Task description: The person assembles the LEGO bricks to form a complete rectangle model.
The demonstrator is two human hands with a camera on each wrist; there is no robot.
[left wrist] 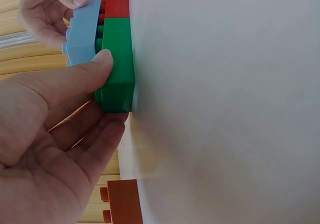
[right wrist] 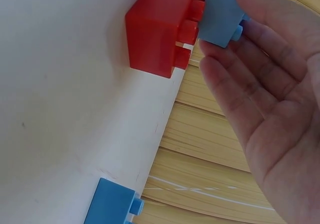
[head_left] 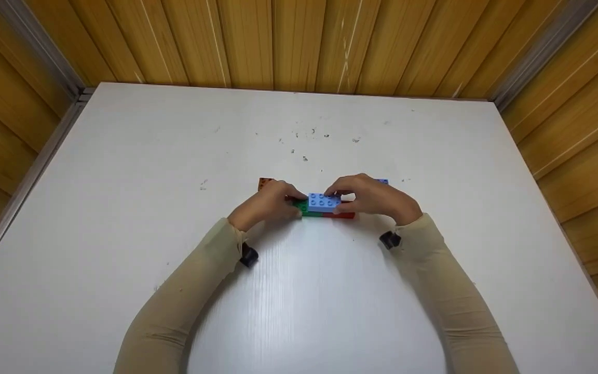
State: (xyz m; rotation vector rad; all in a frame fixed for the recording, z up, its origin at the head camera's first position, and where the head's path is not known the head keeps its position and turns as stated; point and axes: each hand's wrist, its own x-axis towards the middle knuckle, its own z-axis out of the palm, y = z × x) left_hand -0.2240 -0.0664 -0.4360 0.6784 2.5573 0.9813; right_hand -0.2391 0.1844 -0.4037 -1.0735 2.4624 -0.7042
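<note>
A light blue toy building brick point(head_left: 320, 201) spans the join between a green brick point(left wrist: 119, 59) and a red brick point(right wrist: 155, 29), which stand end to end on the white table. Studs of both lower bricks show beneath it, so it is not pressed fully down. My right hand point(head_left: 374, 197) pinches the light blue brick between thumb and fingers. With thumb on the near side and fingers on the far side, my left hand point(head_left: 273, 202) grips the green brick.
An orange-brown brick point(head_left: 264, 182) lies beyond my left hand. Another blue brick point(head_left: 382, 181) is partly hidden behind my right hand. Dark marks dot the white table point(head_left: 200, 135), and wood-patterned walls point(head_left: 288, 47) border it.
</note>
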